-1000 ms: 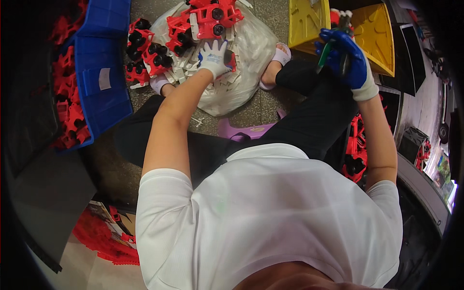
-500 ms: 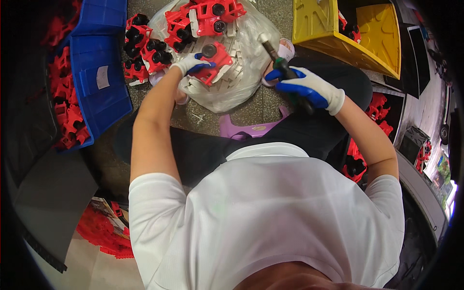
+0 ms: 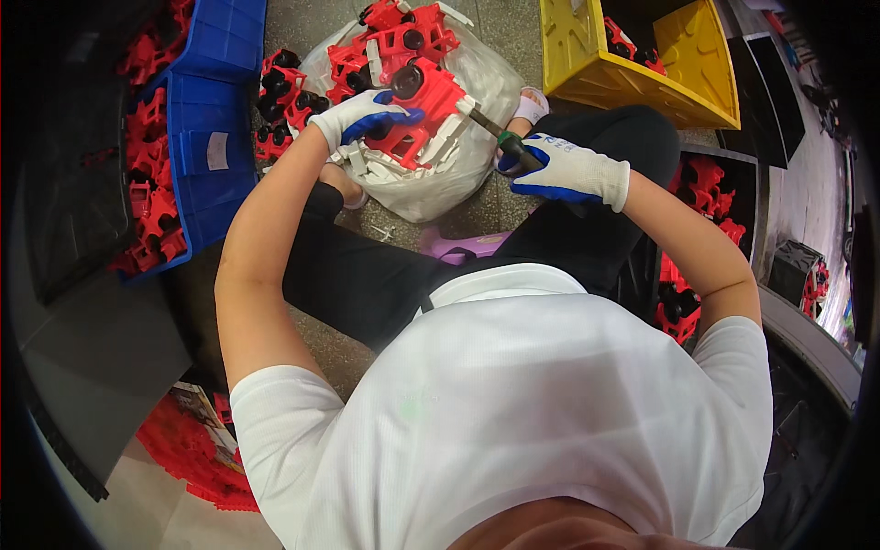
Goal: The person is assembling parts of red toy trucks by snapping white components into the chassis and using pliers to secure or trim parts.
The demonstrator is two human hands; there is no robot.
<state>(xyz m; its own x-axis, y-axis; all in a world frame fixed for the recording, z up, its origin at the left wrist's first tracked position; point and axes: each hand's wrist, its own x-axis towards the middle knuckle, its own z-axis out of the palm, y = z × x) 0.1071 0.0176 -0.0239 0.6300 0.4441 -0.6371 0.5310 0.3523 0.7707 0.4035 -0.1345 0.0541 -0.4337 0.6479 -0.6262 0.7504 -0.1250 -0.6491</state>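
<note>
My left hand (image 3: 360,119), in a white glove with blue palm, is closed around a red toy car body (image 3: 435,96) with a black wheel. It holds the car above a heap of white plastic parts (image 3: 380,168) in a clear plastic bag (image 3: 486,170). To its right my right hand (image 3: 570,169), gloved alike, grips a straight electric screwdriver (image 3: 524,151), black with a green band. The screwdriver's pale tip points up-left and meets or nearly meets the car's right edge; exact contact is hard to tell.
Several red toy cars (image 3: 396,41) lie on the bag, and others (image 3: 280,96) beside it. Blue bins (image 3: 213,124) stand left, with red parts beyond. A yellow bin (image 3: 642,78) is far right. Below the bag is a purple plastic piece (image 3: 467,246); a dark crate (image 3: 715,197) sits right.
The screwdriver has come left and down, its tip now at the toy car. My left hand has lifted the car slightly up and right; my right hand has moved left.
</note>
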